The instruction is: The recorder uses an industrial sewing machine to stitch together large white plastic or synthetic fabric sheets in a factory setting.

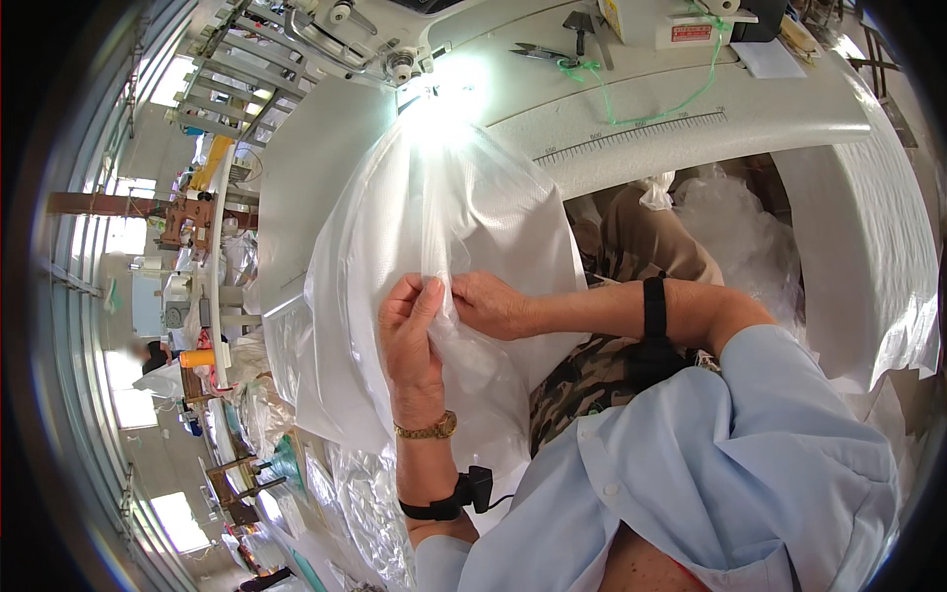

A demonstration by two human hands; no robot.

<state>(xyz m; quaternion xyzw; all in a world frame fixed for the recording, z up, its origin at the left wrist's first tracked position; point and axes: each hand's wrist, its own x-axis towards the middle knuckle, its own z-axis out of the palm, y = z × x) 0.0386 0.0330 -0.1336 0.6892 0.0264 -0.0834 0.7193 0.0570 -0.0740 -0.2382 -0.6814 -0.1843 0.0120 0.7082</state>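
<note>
Left hand (410,321) and right hand (490,304) pinched white sheeting (508,212), machine head (345,37) at twelve o'clock; uneven pull risked puckering.

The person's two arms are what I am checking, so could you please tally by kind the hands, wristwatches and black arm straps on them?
Hands: 2, the left hand and right hand, both on the white sheet
Wristwatches: 1, a gold-coloured wristwatch
Black straps: 2, the left arm strap and right arm strap
Total: 5
</note>
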